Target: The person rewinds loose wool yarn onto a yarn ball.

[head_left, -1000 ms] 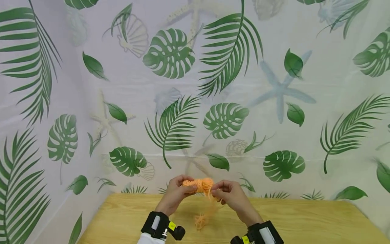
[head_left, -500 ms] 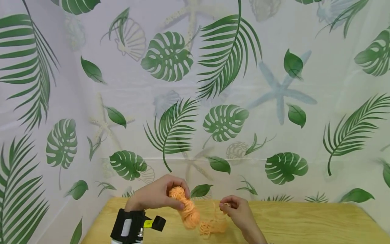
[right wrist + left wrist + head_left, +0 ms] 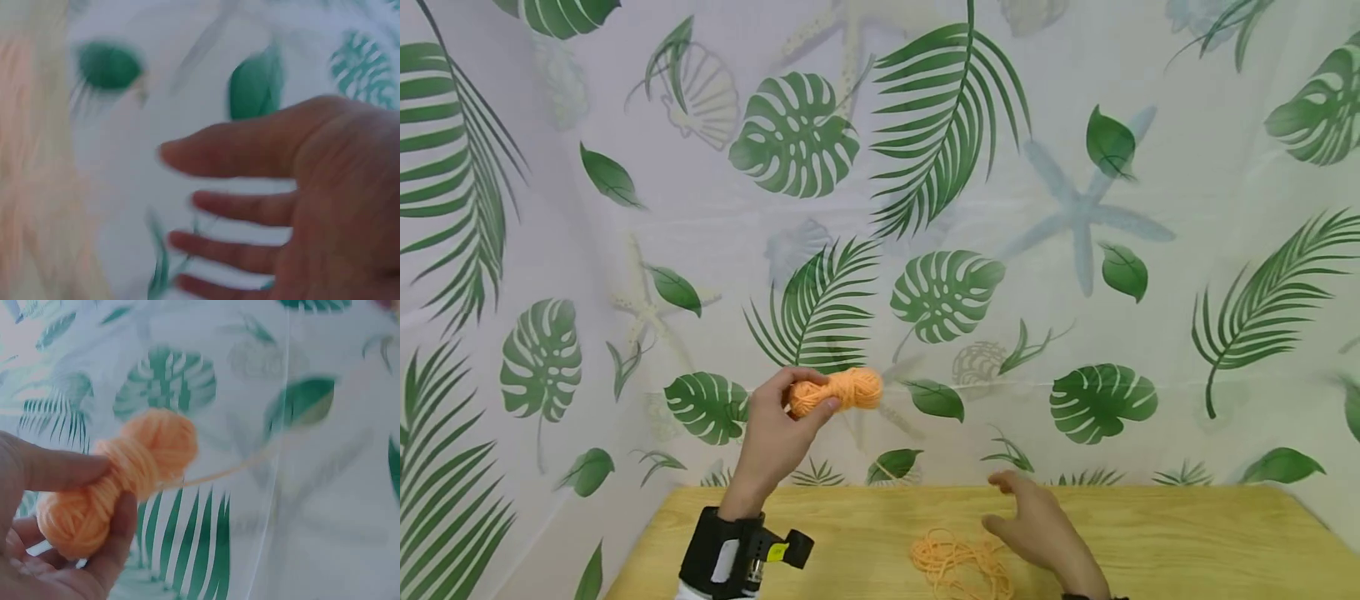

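My left hand (image 3: pixel 778 433) holds up an orange skein of yarn (image 3: pixel 850 390), bound round its middle, above the table's back edge. In the left wrist view, thumb and fingers grip the skein (image 3: pixel 164 440) near its waist, and a single strand (image 3: pixel 219 475) trails off to the right. Over the right part of the table hovers my right hand (image 3: pixel 1041 525), its fingers spread and holding nothing; the right wrist view also shows this hand (image 3: pixel 262 187) bare. Just left of it, loose loops of orange yarn (image 3: pixel 951 557) lie on the wood.
A light wooden table (image 3: pixel 1187 542) spans the bottom of the head view. Behind it hangs a white sheet (image 3: pixel 1037 333) printed with green leaves, shells and starfish. Each wrist wears a black band; the left one (image 3: pixel 718 554) carries a small camera.
The left hand has lifted the skein up and away from the right hand. The right hand has let go of the yarn and moved right. More loose yarn now lies on the table.
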Tool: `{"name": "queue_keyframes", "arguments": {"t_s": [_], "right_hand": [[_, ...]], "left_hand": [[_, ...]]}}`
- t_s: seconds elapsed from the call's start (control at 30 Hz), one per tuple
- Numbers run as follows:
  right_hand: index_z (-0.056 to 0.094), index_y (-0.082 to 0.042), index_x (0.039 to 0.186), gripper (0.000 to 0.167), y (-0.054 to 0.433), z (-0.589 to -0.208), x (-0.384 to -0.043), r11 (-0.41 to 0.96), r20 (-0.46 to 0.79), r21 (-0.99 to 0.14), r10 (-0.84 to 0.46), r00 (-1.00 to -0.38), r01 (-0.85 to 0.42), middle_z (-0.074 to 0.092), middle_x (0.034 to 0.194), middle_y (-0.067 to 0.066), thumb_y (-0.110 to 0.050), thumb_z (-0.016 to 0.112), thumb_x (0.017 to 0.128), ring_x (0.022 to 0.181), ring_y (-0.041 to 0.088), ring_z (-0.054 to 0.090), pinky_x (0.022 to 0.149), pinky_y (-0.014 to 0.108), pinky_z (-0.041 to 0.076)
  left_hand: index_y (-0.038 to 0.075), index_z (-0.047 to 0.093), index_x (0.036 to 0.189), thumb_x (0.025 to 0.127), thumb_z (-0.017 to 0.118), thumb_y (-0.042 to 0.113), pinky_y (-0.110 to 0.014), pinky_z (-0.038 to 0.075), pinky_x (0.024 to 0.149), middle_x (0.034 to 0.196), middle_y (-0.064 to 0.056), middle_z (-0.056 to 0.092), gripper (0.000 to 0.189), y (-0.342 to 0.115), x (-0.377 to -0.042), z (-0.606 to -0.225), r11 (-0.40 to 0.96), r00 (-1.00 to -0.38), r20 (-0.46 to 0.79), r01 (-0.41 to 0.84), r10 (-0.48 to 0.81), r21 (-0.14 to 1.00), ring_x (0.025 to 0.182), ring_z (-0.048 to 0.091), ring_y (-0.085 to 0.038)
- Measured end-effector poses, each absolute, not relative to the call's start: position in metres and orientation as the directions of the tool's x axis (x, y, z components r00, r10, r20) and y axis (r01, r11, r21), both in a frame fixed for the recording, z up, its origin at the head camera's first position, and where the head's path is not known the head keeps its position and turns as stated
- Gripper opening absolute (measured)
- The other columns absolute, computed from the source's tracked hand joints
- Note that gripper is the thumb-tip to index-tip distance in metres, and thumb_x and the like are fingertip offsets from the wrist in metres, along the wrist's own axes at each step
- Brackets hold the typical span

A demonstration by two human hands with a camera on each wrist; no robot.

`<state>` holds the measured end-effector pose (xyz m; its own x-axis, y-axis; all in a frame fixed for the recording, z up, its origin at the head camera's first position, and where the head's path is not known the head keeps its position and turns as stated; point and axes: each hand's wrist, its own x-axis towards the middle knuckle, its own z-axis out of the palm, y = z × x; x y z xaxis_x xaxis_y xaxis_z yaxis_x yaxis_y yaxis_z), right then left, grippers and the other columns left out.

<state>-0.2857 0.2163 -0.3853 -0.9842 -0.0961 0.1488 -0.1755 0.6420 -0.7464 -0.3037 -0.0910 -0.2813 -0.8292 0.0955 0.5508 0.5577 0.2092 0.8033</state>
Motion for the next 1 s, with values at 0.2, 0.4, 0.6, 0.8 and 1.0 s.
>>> {"name": "queue_keyframes", "arguments": {"t_s": [0.2, 0.4, 0.6, 0.8, 1.0], "right_hand": [[0.046, -0.003, 0.146, 0.056, 0.146, -0.354, -0.269, -0.022, 0.466, -0.884, -0.13, -0.875, -0.467, 0.051, 0.147, 0.014, -0.01, 0.07, 0.096, 0.139, 0.03, 0.044, 0.113, 0.057, 0.034], [0.067, 0.007, 0.119, 0.023, 0.12, -0.349, -0.261, -0.207, 0.495, -0.835, 0.12, -0.861, -0.509, 0.075, 0.099, 0.011, -0.006, 0.064, 0.1, 0.054, 0.009, 0.06, 0.05, 0.02, 0.051], [0.078, -0.003, 0.104, 0.013, 0.129, -0.344, -0.25, 0.06, 0.467, -0.884, 0.097, -0.879, -0.463, 0.075, 0.085, 0.007, -0.01, 0.071, 0.095, 0.046, 0.006, 0.041, 0.041, 0.021, 0.034], [0.079, -0.008, 0.103, 0.014, 0.149, -0.331, -0.239, 0.257, 0.349, -0.878, -0.235, -0.907, -0.404, 0.075, 0.099, 0.004, -0.018, 0.074, 0.094, 0.057, 0.005, 0.048, 0.051, 0.022, 0.043], [0.076, -0.002, 0.106, 0.014, 0.167, -0.33, -0.253, 0.132, 0.457, -0.848, -0.304, -0.836, -0.513, 0.073, 0.087, 0.001, -0.011, 0.071, 0.095, 0.053, 0.003, 0.041, 0.047, 0.024, 0.043]], "left_hand": [[-0.002, 0.06, 0.117, 0.094, 0.07, 0.0, -0.031, 0.055, 0.086, 0.117, -0.014, 0.058, 0.025, -0.056, -0.288, -0.275, -0.196, -0.83, 0.461, 0.419, 0.314, 0.887, 0.101, 0.063, -0.021], [-0.003, 0.06, 0.115, 0.094, 0.07, 0.002, -0.03, 0.055, 0.085, 0.113, -0.013, 0.059, 0.024, -0.036, -0.292, -0.282, -0.223, -0.854, 0.466, 0.42, 0.229, 0.88, 0.098, 0.064, -0.02], [0.0, 0.063, 0.11, 0.09, 0.075, 0.0, -0.026, 0.057, 0.074, 0.113, -0.016, 0.062, 0.023, -0.044, -0.313, -0.306, 0.189, -0.755, 0.656, 0.645, 0.01, 0.74, 0.096, 0.066, -0.026], [0.005, 0.063, 0.107, 0.088, 0.075, -0.004, -0.038, 0.056, 0.081, 0.109, -0.01, 0.063, 0.023, -0.067, -0.324, -0.337, 0.475, -0.725, 0.672, 0.65, 0.151, 0.594, 0.1, 0.065, -0.028], [0.011, 0.066, 0.108, 0.092, 0.075, 0.008, -0.037, 0.051, 0.083, 0.11, -0.003, 0.064, 0.019, -0.083, -0.315, -0.357, 0.501, -0.798, 0.424, 0.6, 0.427, 0.624, 0.104, 0.061, -0.022]]}}
